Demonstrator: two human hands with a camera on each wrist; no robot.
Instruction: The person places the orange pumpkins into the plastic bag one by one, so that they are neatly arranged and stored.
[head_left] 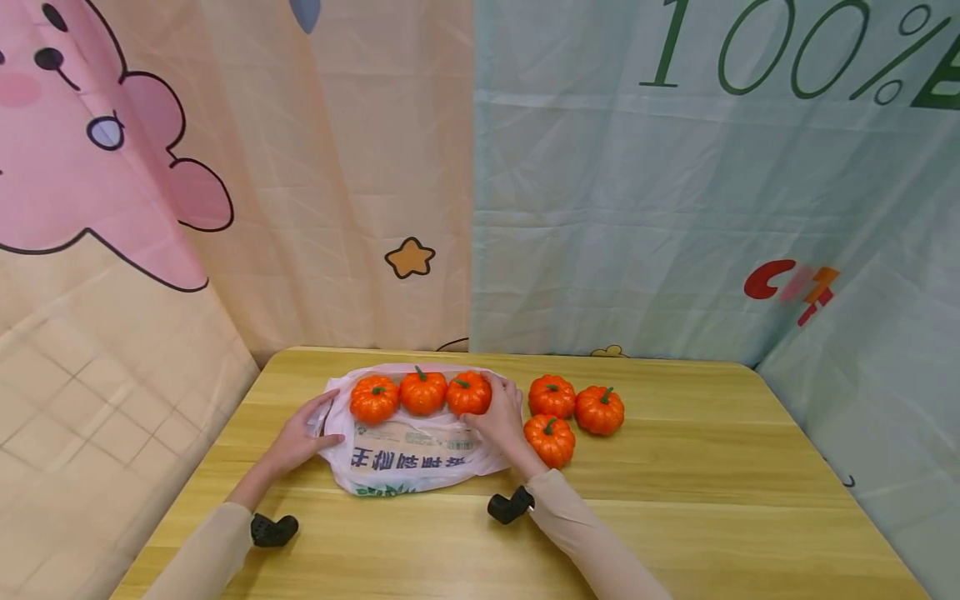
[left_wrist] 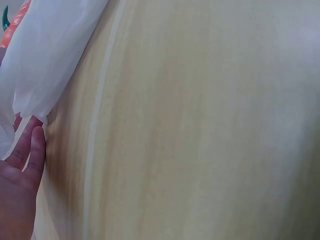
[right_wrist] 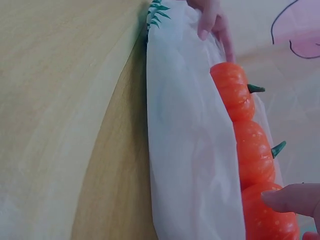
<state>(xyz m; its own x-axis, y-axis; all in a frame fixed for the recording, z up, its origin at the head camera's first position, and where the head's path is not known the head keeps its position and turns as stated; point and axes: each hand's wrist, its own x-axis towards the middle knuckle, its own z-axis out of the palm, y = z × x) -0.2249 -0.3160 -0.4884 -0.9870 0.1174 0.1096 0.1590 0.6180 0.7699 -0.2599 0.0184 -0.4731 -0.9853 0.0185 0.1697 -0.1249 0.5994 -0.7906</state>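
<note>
A thin whitish-pink plastic bag [head_left: 420,479] with dark printed lettering lies at the back left of the table. Three small orange pumpkins with green stems sit in a row at its opening: a left one [head_left: 374,400], a middle one [head_left: 423,393] and a right one [head_left: 468,395]. My right hand [head_left: 501,417] grips the right pumpkin, thumb at its front and fingers behind. In the right wrist view, that thumb [right_wrist: 290,199] presses on the pumpkin's skin. At the bag's left end, my left hand [head_left: 298,435] holds the edge between thumb and fingers; plastic partly hides its fingertips.
Right of the bag, three more pumpkins stand close together: a back one [head_left: 552,396], a right one [head_left: 600,410] and a front one [head_left: 550,441]. The wooden table [head_left: 712,467] ends at the back against hanging printed curtains [head_left: 600,208].
</note>
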